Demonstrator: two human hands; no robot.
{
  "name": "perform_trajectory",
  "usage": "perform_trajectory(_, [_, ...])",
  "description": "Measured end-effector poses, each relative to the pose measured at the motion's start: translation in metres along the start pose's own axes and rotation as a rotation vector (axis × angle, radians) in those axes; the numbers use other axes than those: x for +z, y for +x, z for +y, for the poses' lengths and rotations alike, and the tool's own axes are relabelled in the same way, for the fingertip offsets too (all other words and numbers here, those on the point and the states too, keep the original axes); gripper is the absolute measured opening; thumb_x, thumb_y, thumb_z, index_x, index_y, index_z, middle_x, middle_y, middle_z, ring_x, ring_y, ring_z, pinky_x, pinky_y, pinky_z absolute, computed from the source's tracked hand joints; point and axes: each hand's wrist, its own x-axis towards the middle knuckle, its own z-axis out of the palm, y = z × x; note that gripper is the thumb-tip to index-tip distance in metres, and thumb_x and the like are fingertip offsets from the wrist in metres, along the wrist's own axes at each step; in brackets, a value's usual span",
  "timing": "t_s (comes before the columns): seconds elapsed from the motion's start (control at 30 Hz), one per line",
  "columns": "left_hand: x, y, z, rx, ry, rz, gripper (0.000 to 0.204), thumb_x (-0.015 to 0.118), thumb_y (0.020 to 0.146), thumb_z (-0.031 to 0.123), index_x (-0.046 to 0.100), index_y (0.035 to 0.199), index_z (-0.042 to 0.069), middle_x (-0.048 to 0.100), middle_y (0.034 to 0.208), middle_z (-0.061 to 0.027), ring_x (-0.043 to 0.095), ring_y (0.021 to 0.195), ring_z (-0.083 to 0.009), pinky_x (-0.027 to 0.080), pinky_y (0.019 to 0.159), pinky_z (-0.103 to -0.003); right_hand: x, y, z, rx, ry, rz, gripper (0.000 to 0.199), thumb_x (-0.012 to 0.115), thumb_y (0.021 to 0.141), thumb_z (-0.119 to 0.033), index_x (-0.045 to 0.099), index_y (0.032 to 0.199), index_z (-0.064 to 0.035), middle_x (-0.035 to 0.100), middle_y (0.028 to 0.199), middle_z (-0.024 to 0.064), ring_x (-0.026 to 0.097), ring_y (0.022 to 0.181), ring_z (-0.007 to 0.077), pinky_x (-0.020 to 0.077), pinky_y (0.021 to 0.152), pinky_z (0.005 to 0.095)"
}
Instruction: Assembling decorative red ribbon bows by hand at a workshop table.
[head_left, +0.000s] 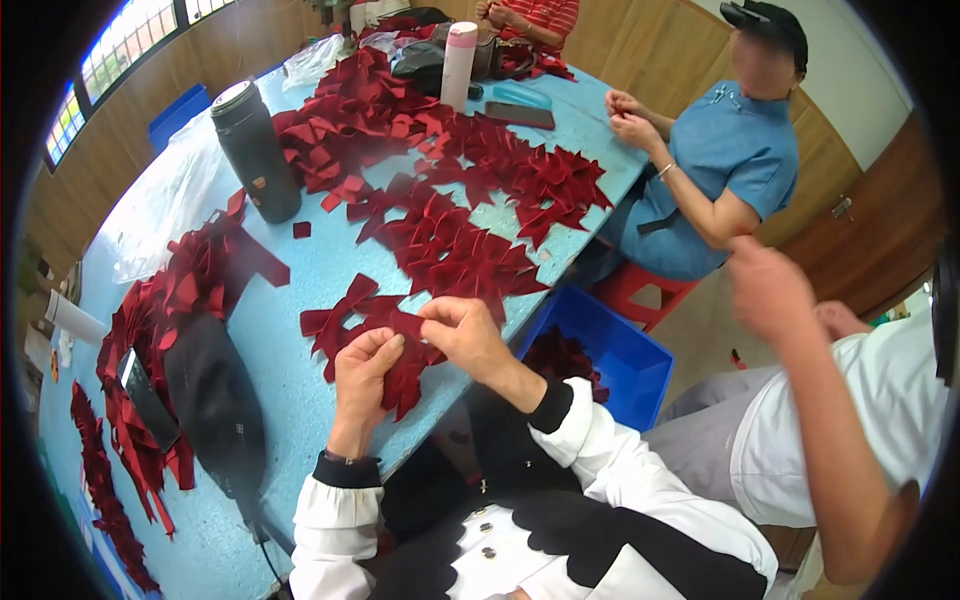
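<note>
My left hand (362,375) and my right hand (468,338) both pinch a dark red ribbon piece (405,372) at the near edge of a light blue table (290,350). The ribbon folds between my fingers and hangs below them. A flat red ribbon bow (345,310) lies on the table just beyond my left hand. Many more red ribbon bows (450,240) are spread across the table further away.
A dark bottle (255,150) and a pink-white tumbler (458,65) stand on the table. A black bag with a phone (150,395) lies left. A blue bin (610,355) sits below the edge. Three other people sit right and far.
</note>
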Motion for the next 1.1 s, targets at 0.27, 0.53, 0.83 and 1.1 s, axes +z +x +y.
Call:
perform_trajectory(0.27, [0.001, 0.004, -0.003, 0.022, 0.007, -0.018, 0.006, 0.06, 0.084, 0.002, 0.062, 0.09, 0.001, 0.063, 0.082, -0.0019, 0.058, 0.07, -0.0066, 0.047, 0.063, -0.019, -0.01, -0.002, 0.003, -0.043, -0.074, -0.017, 0.014, 0.06, 0.075, -0.005, 0.063, 0.085, 0.0042, 0.063, 0.07, 0.0015, 0.056, 0.065, 0.0064, 0.0457, 0.058, 0.0216])
perform_trajectory(0.53, [0.003, 0.003, -0.002, -0.01, 0.001, 0.039, 0.006, 0.061, 0.083, 0.004, 0.062, 0.088, 0.001, 0.062, 0.078, -0.0004, 0.056, 0.066, -0.0059, 0.045, 0.06, -0.018, -0.011, -0.005, 0.009, -0.089, -0.085, -0.037, 0.016, 0.058, 0.078, -0.002, 0.062, 0.092, 0.0042, 0.063, 0.079, 0.0045, 0.057, 0.07, 0.0073, 0.0469, 0.061, 0.0217])
perform_trajectory(0.83, [-0.008, 0.001, 0.002, 0.035, 0.018, -0.001, 0.007, 0.06, 0.085, 0.007, 0.062, 0.088, 0.001, 0.061, 0.08, 0.0, 0.055, 0.07, -0.0061, 0.045, 0.062, -0.019, 0.003, -0.006, -0.001, 0.061, 0.212, 0.035, 0.019, 0.06, 0.081, -0.003, 0.06, 0.099, 0.0004, 0.063, 0.082, 0.0048, 0.057, 0.073, 0.0074, 0.0461, 0.066, 0.0209])
perform_trajectory(1.1, [0.009, 0.001, -0.001, 0.074, 0.207, -0.016, 0.009, 0.061, 0.081, 0.006, 0.063, 0.088, 0.0, 0.061, 0.086, -0.0029, 0.056, 0.077, -0.0105, 0.046, 0.069, -0.023, -0.006, 0.002, 0.001, -0.131, -0.032, 0.046, 0.012, 0.068, 0.073, -0.009, 0.065, 0.081, -0.0005, 0.06, 0.071, 0.0001, 0.052, 0.065, 0.0046, 0.0434, 0.056, 0.0221])
